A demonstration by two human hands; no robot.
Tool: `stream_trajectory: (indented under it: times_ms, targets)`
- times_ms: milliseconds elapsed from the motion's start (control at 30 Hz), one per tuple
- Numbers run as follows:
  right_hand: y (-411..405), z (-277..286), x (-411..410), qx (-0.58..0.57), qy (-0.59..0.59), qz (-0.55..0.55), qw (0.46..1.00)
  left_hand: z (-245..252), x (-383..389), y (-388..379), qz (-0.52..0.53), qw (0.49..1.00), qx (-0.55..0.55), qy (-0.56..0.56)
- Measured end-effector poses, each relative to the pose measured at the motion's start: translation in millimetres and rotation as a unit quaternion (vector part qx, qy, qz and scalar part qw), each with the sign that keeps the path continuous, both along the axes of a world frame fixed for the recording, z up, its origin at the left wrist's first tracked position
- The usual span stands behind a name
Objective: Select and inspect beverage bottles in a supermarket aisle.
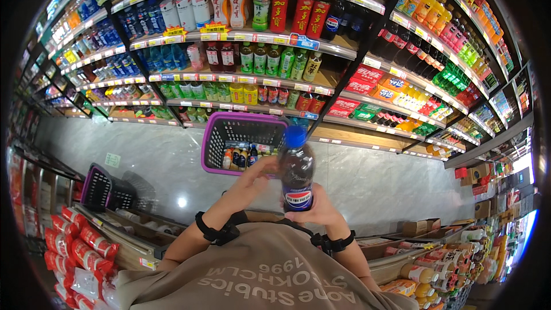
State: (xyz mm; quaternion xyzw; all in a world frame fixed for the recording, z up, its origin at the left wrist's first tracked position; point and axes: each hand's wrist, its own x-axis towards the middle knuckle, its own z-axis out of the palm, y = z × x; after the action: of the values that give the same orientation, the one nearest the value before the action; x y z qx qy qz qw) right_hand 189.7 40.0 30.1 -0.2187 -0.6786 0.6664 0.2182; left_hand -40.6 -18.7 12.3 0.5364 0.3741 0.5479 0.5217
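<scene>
My right hand (316, 206) grips the lower part of a dark Pepsi bottle (298, 172) with a blue cap, held upright in front of my chest. My left hand (256, 181) is raised just left of the bottle, slightly blurred, its fingers loosely bent and apart. Whether its fingertips touch the bottle is hard to tell. Beyond my hands is a black plastic shopping basket (217, 137) with a purple rim. Several small bottles (241, 157) lie in it, one with a Pepsi label.
Drink shelves (254, 38) stretch across the front, filled with bottles and cans. A second purple-rimmed basket (97, 187) stands at left on the grey tiled floor (172, 159). Red-and-white packages (82, 241) are piled at lower left. Juice bottles (424, 273) stand at lower right.
</scene>
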Motion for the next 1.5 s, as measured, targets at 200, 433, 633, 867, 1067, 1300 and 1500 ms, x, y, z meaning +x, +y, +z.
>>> stream_trajectory:
  times_ms: [200,433,633,867,1067,1300,1500]
  targets:
    - [-3.4,20.4,-4.3,-0.070,0.031,-0.079,0.994,4.0,-13.2,-4.9,0.018,0.999,-0.033,0.000]
    - [-4.9,7.9,2.6,0.055,-0.056,-0.106,0.991,2.4,-18.5,-10.9,0.003,0.999,-0.033,-0.001]
    - [-4.4,-5.2,-3.6,-0.166,0.075,-0.107,0.978,14.4,-14.2,-11.0,-0.015,0.999,-0.034,0.003]
    - [-6.5,-6.0,3.5,-0.145,0.045,-0.127,0.980,17.7,-10.7,-16.4,0.007,0.998,-0.021,0.056]
    - [-22.1,29.2,0.6,-0.307,0.253,-0.170,0.902,19.1,-10.9,-18.9,0.007,0.997,-0.027,0.068]
    - [-0.2,32.9,32.0,-0.344,0.374,0.041,0.860,16.5,-11.5,-11.4,0.004,0.996,-0.048,0.070]
    - [23.4,6.4,36.8,-0.210,0.222,-0.094,0.948,19.1,-5.6,-7.3,-0.010,0.997,-0.037,0.069]
